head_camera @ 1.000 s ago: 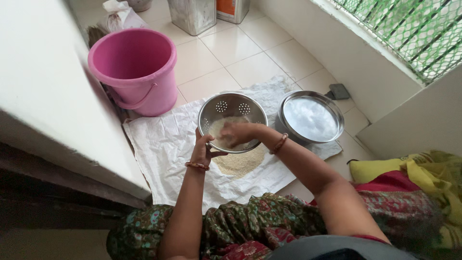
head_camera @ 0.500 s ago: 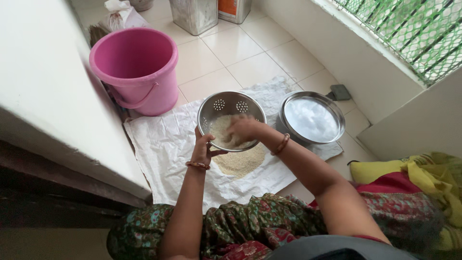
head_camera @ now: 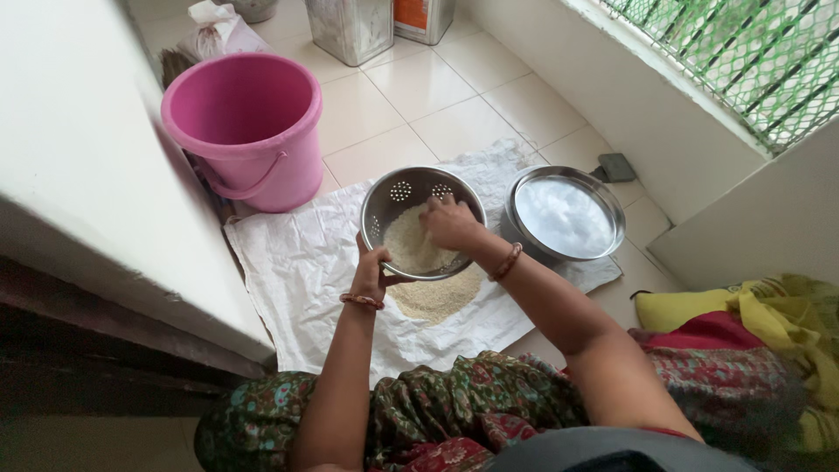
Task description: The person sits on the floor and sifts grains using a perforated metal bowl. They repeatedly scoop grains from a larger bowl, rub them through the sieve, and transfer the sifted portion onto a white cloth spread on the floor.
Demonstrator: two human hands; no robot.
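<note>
A steel colander [head_camera: 391, 203] with pale grain [head_camera: 411, 245] in it is held above a white woven sack sheet [head_camera: 301, 262] on the tiled floor. My left hand [head_camera: 371, 273] grips the colander's near rim. My right hand [head_camera: 450, 223] rests inside the bowl on the grain, fingers curled. A small heap of fine sifted grain [head_camera: 437, 297] lies on the sheet right under the colander. Bangles sit on both wrists.
A pink bucket [head_camera: 249, 122] stands at the sheet's far left corner. A covered steel pot [head_camera: 566, 214] sits to the right of the colander. Metal tins [head_camera: 350, 26] stand at the back, a white wall at left, a window grille at right, yellow cloth [head_camera: 743, 306] by my knee.
My right hand has shifted a little within the colander, stirring the grain. My left hand keeps its grip on the rim.
</note>
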